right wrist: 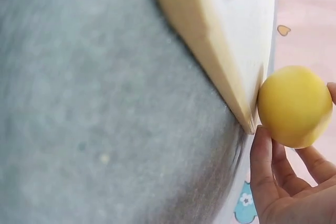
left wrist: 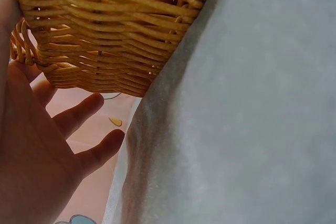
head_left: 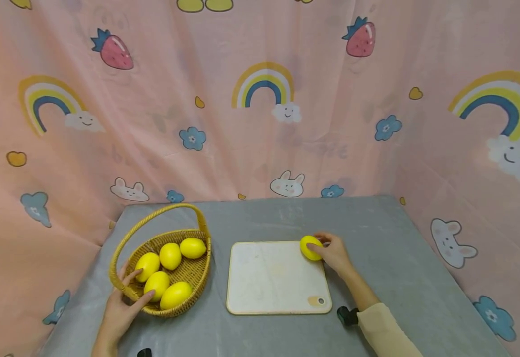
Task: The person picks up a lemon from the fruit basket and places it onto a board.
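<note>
At the far right corner of the white cutting board point(head_left: 273, 277), my right hand point(head_left: 335, 253) holds a yellow lemon point(head_left: 310, 247) between thumb and fingers. The right wrist view shows this lemon point(right wrist: 295, 106) right at the board's corner, with fingertips under and beside it. My left hand point(head_left: 119, 310) grips the near left rim of a wicker basket point(head_left: 199, 282), by the foot of its handle. Its thumb and a finger reach over the rim beside the lemons point(head_left: 157, 285), while other fingers point(left wrist: 79, 114) spread along the woven outside wall.
Several lemons point(head_left: 170, 255) lie inside the basket, under its tall arched handle point(head_left: 153, 214). Grey cloth point(head_left: 278, 218) covers the table. A pink patterned curtain point(head_left: 260, 148) hangs behind and at both sides. A small black object point(head_left: 144, 352) shows at the bottom edge.
</note>
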`<state>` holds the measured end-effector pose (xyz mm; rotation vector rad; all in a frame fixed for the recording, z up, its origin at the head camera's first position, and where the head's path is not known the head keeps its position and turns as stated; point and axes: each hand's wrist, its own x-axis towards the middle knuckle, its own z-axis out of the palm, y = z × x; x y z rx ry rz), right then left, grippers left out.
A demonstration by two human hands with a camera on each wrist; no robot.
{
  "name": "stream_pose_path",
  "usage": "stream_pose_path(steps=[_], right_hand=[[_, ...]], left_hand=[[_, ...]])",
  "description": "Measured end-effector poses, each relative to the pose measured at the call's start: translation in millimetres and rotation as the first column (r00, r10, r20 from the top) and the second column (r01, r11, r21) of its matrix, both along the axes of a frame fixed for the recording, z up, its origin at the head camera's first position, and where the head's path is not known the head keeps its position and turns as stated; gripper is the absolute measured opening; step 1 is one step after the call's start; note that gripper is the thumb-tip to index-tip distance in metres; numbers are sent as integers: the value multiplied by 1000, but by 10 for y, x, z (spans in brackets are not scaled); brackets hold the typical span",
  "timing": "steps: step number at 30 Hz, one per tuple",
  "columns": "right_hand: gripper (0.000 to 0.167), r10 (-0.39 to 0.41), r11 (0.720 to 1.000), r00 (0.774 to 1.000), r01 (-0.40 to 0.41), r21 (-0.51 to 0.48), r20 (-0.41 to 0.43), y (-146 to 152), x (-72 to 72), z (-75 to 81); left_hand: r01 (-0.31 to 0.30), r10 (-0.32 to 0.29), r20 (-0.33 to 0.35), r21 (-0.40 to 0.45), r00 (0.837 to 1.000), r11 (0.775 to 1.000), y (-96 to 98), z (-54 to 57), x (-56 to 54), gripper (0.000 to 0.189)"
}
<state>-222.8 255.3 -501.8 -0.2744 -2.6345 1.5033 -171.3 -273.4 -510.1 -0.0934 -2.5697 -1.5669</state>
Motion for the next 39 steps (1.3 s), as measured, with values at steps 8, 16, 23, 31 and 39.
stream_pose_path(steps=[8,16,23,31,39], right_hand=[[46,33,999,999,-33,13,-19,-24,-22,-28],[46,36,999,999,-35,29,-24,-51,-35,-28],[46,37,999,999,-36,31,-22,-60,-45,-25],[45,66,998,997,-66,25,-30,-93,-38,-13],[46,84,996,996,-84,-10,-26,-112,-38,-22]], left_hand=[[10,-10,-23,11,1000,1000,-3,-1,4,64],[20,-20,-29,15,999,1000,-3,-17,3,64],[18,-18,-35,14,999,1000,-5,-10,-2,63],[19,-18,-39,7,999,1000,-4,-3,4,62],[13,-13,-42,1,999,1000,-4,4,4,61]])
